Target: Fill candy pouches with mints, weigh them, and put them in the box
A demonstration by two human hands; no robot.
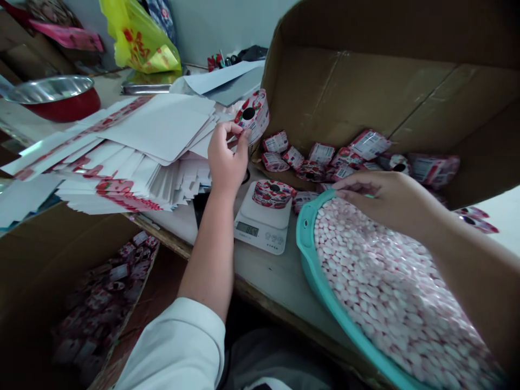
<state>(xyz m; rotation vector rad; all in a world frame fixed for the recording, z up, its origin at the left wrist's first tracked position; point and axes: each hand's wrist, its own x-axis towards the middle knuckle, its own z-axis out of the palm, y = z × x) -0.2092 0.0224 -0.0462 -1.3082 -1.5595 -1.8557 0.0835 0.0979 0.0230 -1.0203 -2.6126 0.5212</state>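
Above the small white scale (263,219), I see my left hand (226,157) lifted with its fingers pinched on the edge of a small pouch (252,115), which it holds up in front of the wall of the big cardboard box (365,81). The pouch is white with red strawberry-like print and a round black hole near its top; there is fine print on it, but I cannot read it. A second pouch (273,193) of the same print lies on the scale's platform, and the display below shows digits that look like 864, though they are too small for me to be sure. My right hand (379,197) lies palm down on the far side of the teal basin (311,260), fingers loosely curled over the pink and white candies (385,292) that fill it; I cannot tell whether they hold anything. Inside the open box behind it lies a heap of filled pouches (325,157) in the same red and white. To the left, flat white sheets (134,151) with red printed edges are fanned out across the table, just beside my left hand. Further back stand a red bowl (57,97) with a steel inside and a yellow plastic bag (138,38) with red markings I cannot make out.
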